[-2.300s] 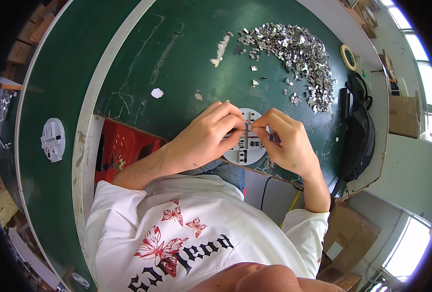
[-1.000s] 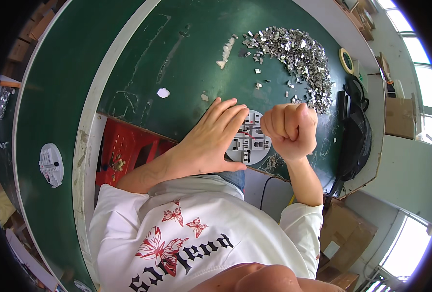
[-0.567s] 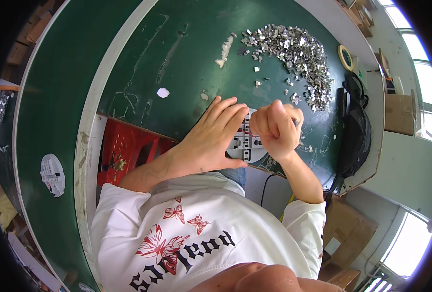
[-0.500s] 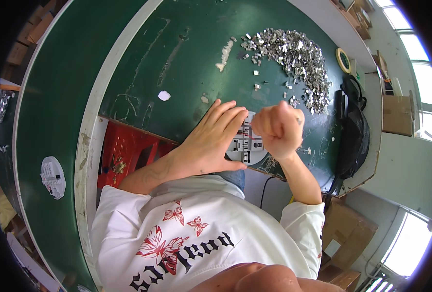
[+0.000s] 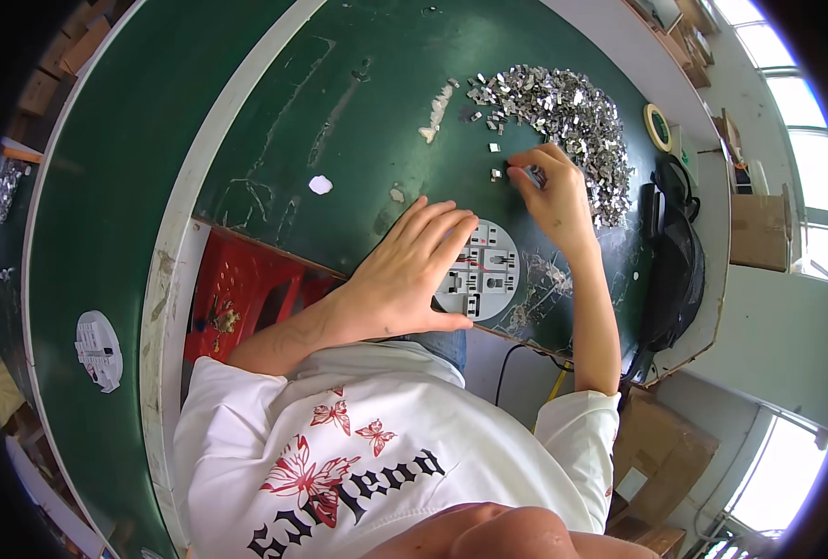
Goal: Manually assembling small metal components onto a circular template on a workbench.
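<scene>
I saw the left hand point(image 5: 397, 279) spread, the grey disc point(image 5: 485, 272) partly under it; this seemed light, stiff, best held by the rim. Beyond, the right hand point(image 5: 559, 197) curled near metal pieces point(image 5: 577, 121), holding what, I couldn't tell.

A round light-grey disc point(image 5: 502, 300) lies flat at the table's point(image 5: 367, 130) near edge, its raised compartments showing dark slots and a little red, its left part covered by the spread left hand point(image 5: 456, 270). Beyond it, small silvery metal pieces point(image 5: 577, 116) lie heaped, a few scattered near the right hand point(image 5: 518, 174).
</scene>
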`<state>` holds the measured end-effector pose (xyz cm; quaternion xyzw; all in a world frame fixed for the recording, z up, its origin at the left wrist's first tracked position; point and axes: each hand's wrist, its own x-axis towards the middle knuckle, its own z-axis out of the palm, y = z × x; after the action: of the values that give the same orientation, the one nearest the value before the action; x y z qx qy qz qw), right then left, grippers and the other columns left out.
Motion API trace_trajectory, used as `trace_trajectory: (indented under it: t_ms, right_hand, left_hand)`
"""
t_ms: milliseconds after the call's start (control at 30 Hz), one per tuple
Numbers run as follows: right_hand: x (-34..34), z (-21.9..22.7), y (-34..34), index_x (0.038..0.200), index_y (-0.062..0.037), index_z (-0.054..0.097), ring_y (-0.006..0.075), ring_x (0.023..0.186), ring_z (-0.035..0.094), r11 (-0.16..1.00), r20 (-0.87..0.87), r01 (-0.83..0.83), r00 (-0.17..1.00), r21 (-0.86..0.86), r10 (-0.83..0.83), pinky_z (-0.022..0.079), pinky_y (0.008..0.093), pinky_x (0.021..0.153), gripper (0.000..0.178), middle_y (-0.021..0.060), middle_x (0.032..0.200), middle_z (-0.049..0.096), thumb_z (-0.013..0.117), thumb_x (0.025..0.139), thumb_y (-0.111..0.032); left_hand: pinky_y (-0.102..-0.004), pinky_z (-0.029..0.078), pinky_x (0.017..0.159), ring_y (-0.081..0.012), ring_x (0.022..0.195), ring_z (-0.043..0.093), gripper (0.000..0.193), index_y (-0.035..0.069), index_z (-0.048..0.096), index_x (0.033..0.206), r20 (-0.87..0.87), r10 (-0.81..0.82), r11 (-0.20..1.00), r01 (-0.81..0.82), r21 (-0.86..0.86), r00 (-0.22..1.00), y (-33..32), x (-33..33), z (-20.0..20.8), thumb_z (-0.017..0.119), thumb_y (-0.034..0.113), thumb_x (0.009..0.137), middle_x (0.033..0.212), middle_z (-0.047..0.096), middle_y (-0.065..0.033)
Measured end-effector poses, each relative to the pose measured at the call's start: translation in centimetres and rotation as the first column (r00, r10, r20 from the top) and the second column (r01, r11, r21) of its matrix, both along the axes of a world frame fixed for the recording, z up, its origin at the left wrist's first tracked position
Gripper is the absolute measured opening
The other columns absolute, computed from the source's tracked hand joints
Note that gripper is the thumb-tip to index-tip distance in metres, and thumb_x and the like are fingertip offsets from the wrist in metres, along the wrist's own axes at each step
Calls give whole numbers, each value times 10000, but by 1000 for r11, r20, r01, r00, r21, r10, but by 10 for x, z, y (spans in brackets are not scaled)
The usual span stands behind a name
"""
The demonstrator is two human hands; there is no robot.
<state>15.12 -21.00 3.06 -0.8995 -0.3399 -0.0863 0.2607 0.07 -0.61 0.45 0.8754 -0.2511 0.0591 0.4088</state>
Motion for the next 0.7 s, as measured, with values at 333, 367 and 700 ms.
trace_trajectory:
  t_ms: [333, 367, 700]
  right_hand:
    - [-58, 39, -8, 984, -32, 723, 7, 551, 443, 948, -531, 245, 841, 205, -103, 309, 208, 476, 124, 2, 795, 667, 699, 863, -17]
    - [-67, 44, -9, 978, -31, 727, 3, 551, 438, 954, -572, 233, 816, 190, -85, 304, 202, 474, 124, -2, 785, 665, 702, 858, -9]
    - [-97, 35, -23, 933, -43, 755, 19, 526, 450, 978, -385, -44, 915, 202, 120, 313, 193, 463, 163, 17, 782, 692, 755, 785, 26]
  left_hand:
    - [-492, 336, 1103, -371, 1300, 411, 727, -7, 494, 1321, 18, 48, 973, -43, -229, 999, -3, 2, 4, 822, 299, 748, 1373, 452, -171]
    - [-475, 359, 1068, -355, 1262, 434, 606, 11, 543, 1251, 47, 66, 975, -54, -217, 997, -5, 2, 2, 806, 257, 763, 1335, 480, -147]
    - [-358, 494, 815, -262, 1019, 540, 154, 51, 671, 892, 123, 182, 953, -143, -268, 976, -19, 3, 1, 757, 16, 769, 1104, 603, -53]
